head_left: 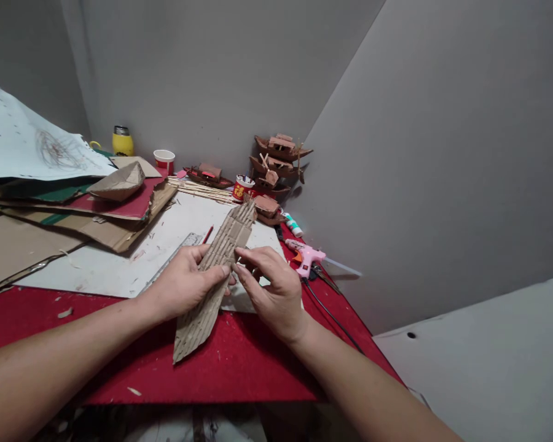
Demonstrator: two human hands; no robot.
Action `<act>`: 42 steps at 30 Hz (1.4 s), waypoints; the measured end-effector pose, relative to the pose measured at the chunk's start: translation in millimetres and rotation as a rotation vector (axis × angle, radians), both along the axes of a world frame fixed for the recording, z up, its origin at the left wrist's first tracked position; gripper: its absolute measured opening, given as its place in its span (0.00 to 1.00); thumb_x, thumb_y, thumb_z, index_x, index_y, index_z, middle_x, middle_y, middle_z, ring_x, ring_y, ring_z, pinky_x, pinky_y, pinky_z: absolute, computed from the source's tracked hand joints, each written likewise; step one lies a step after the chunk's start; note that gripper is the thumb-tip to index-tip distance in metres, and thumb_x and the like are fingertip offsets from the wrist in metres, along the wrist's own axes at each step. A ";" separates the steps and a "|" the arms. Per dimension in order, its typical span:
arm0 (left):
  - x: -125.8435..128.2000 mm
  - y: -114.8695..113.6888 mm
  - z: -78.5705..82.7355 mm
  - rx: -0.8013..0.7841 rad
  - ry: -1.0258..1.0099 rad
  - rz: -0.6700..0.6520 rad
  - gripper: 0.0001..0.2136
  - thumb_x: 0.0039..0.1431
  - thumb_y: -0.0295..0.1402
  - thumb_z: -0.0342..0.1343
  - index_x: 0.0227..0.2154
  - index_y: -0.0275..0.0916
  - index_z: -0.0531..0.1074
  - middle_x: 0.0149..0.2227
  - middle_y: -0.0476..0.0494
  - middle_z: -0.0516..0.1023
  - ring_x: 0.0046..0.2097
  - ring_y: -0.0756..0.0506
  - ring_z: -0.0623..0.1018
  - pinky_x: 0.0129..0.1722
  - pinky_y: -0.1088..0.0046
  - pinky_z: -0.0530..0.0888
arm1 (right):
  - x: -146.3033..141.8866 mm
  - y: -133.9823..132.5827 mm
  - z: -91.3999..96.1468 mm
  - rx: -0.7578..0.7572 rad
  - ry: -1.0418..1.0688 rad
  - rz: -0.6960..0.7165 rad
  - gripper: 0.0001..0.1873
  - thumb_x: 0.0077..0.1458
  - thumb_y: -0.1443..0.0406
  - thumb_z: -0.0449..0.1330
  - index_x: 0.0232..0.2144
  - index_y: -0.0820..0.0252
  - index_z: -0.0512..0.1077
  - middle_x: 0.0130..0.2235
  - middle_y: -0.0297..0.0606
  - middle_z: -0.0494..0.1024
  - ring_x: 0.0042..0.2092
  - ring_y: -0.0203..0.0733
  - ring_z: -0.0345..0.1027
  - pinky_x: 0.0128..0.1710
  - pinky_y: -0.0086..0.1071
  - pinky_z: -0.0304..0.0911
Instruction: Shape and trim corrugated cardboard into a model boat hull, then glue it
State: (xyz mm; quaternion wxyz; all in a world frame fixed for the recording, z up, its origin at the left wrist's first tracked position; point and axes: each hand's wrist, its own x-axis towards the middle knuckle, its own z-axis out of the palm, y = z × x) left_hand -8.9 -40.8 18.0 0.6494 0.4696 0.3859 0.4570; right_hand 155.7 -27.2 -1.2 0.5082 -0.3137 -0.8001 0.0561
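Observation:
A long strip of corrugated cardboard (230, 239) with exposed ridges slants up and away above the table's front part. My left hand (191, 276) grips it across the middle, thumb on top and fingers partly hidden underneath. At its right edge, the thumb and index finger of my right hand (270, 282) are pinched together; whether a small bit of cardboard is between them is too small to tell. Behind the strip lie a metal ruler (166, 261) and a red pencil (207, 234) on a white board (120, 270).
Stacked cardboard sheets (115, 236) and a folded cardboard boat (118, 183) are at left. Brown model boats (281, 147), a red paper cup (240, 190) and thin sticks (203, 190) stand toward the back. A pink glue gun (309, 258) with a cord lies right, beside the wall.

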 end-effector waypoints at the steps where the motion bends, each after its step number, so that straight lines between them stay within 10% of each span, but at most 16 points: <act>1: 0.2 -0.2 -0.1 0.010 -0.005 0.004 0.11 0.45 0.31 0.62 0.34 0.35 0.74 0.26 0.50 0.78 0.24 0.51 0.75 0.25 0.76 0.73 | -0.5 0.0 -0.5 -0.003 0.009 0.000 0.13 0.56 0.71 0.58 0.43 0.56 0.73 0.35 0.41 0.76 0.36 0.41 0.69 0.32 0.34 0.66; 13: 3.2 -6.1 -7.4 0.008 0.037 -0.002 0.09 0.47 0.32 0.61 0.32 0.35 0.74 0.23 0.49 0.76 0.23 0.49 0.75 0.24 0.75 0.73 | -2.7 -0.7 0.0 -0.157 0.099 0.005 0.04 0.56 0.70 0.57 0.31 0.58 0.72 0.30 0.37 0.73 0.31 0.38 0.66 0.30 0.31 0.62; 29: 5.7 -5.0 -5.7 0.021 0.031 -0.001 0.09 0.48 0.33 0.60 0.32 0.34 0.73 0.23 0.49 0.77 0.25 0.49 0.77 0.25 0.75 0.74 | 3.0 6.6 -5.2 0.025 -0.094 -0.003 0.05 0.58 0.70 0.51 0.32 0.59 0.66 0.31 0.38 0.69 0.34 0.40 0.64 0.33 0.33 0.62; 35: 2.8 -3.7 -1.7 0.039 0.060 0.031 0.09 0.48 0.33 0.60 0.32 0.34 0.72 0.22 0.49 0.76 0.21 0.51 0.74 0.21 0.77 0.72 | 3.6 8.0 -5.6 -0.022 0.000 0.016 0.14 0.57 0.68 0.57 0.46 0.57 0.67 0.35 0.38 0.73 0.32 0.37 0.67 0.29 0.31 0.64; 42: 3.6 -3.8 -5.6 0.091 0.109 0.008 0.08 0.48 0.32 0.60 0.31 0.35 0.73 0.24 0.49 0.76 0.22 0.50 0.74 0.23 0.76 0.72 | 5.2 11.3 -1.5 0.011 -0.075 0.070 0.05 0.57 0.70 0.55 0.34 0.56 0.69 0.31 0.37 0.72 0.32 0.39 0.66 0.31 0.32 0.62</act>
